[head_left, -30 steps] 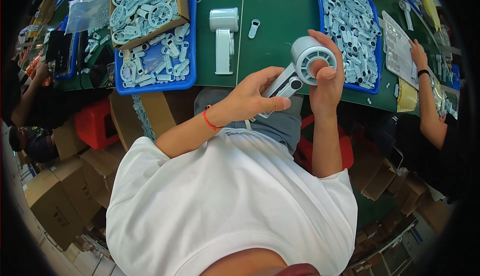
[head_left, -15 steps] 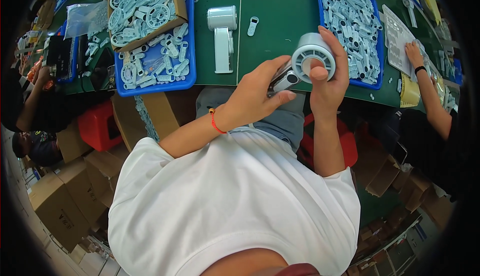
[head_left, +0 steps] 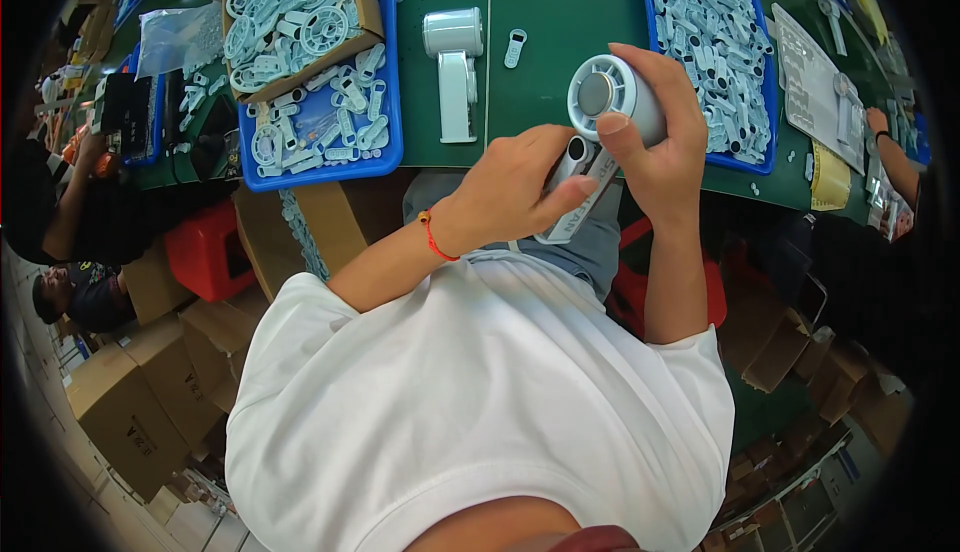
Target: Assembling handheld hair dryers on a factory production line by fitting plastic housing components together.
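Note:
Both my hands grip a white handheld fan over the front of the table, its round vented head with a silvery centre tilted up. My right hand wraps the head from the right, thumb across its near rim. My left hand closes on the handle from the left, with thumb and fingers along it. A pale cover with a dark oval window shows at the handle beside the left fingers; I cannot tell whether it is fixed on. Another white fan lies on the table, left of a loose cover.
A blue tray at left carries a cardboard box of pale plastic rings and covers. Another blue tray at right is heaped with covers. Co-workers' arms show at both sides. Red stools and cartons stand below the green table.
The fan has turned in my hands: its head has tipped left, showing the silvery centre, and more of the handle shows. The co-worker's arm at right has drawn farther right.

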`<move>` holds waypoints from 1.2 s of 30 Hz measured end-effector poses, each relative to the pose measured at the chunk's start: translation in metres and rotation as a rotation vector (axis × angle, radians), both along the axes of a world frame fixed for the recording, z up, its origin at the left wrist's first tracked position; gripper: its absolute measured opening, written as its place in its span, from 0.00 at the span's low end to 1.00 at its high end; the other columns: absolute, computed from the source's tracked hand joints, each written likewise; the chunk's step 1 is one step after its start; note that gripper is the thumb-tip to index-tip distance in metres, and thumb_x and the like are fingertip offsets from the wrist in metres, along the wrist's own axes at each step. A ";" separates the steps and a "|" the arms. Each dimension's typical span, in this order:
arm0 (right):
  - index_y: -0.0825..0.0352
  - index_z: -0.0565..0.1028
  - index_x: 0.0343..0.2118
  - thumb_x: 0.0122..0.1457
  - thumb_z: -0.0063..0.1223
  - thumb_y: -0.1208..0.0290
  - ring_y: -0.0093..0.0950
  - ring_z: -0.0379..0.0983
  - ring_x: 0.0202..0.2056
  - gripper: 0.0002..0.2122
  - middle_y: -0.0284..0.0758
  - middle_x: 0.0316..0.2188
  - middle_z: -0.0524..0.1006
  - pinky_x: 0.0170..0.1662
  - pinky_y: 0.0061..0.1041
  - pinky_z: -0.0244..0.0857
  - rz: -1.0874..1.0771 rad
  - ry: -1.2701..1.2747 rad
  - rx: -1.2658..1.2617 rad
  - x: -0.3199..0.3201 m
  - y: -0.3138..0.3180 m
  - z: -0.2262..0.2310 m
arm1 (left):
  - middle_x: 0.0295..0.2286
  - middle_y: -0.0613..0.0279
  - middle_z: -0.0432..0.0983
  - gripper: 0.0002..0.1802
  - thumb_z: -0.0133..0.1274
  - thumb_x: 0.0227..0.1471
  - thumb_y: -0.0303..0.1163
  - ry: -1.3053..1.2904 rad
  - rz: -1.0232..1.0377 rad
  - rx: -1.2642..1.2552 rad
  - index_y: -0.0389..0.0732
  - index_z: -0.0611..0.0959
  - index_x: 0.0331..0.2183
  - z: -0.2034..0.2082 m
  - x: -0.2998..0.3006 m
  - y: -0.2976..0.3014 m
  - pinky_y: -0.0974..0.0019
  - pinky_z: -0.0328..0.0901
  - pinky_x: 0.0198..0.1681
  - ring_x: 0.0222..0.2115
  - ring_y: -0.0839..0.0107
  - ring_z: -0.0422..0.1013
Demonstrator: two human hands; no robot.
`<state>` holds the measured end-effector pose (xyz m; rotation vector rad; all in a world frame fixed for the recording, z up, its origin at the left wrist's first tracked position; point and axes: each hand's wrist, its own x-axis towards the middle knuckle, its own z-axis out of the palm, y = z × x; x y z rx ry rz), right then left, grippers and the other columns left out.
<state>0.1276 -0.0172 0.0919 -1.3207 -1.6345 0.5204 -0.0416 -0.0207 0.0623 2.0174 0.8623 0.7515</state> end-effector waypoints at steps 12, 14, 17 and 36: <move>0.67 0.74 0.37 0.44 0.57 0.65 0.32 0.70 0.35 0.17 0.38 0.34 0.73 0.40 0.27 0.64 -0.152 -0.098 0.107 -0.012 -0.001 -0.015 | 0.16 0.61 0.65 0.12 0.58 0.37 0.33 -0.019 0.026 0.290 0.40 0.70 0.20 -0.013 0.006 0.005 0.64 0.59 0.18 0.17 0.64 0.65; 0.67 0.74 0.37 0.44 0.57 0.66 0.32 0.70 0.35 0.17 0.37 0.35 0.73 0.40 0.27 0.64 -0.164 -0.050 0.068 -0.014 0.001 -0.024 | 0.16 0.62 0.65 0.12 0.58 0.37 0.31 -0.072 0.031 0.247 0.40 0.70 0.20 -0.010 0.012 -0.001 0.64 0.59 0.18 0.16 0.64 0.65; 0.68 0.74 0.37 0.45 0.57 0.65 0.31 0.70 0.36 0.17 0.37 0.34 0.73 0.41 0.26 0.63 -0.226 -0.032 0.111 -0.007 0.002 -0.027 | 0.17 0.61 0.65 0.11 0.58 0.40 0.30 -0.095 0.046 0.171 0.39 0.70 0.22 -0.019 -0.003 -0.009 0.66 0.58 0.18 0.16 0.64 0.64; 0.68 0.75 0.34 0.52 0.48 0.47 0.32 0.73 0.33 0.24 0.38 0.30 0.75 0.35 0.25 0.66 -0.151 -0.057 0.185 -0.014 0.002 -0.014 | 0.17 0.57 0.66 0.18 0.39 0.56 0.41 -0.058 0.144 0.199 0.38 0.73 0.25 -0.013 0.009 0.000 0.62 0.59 0.18 0.18 0.57 0.65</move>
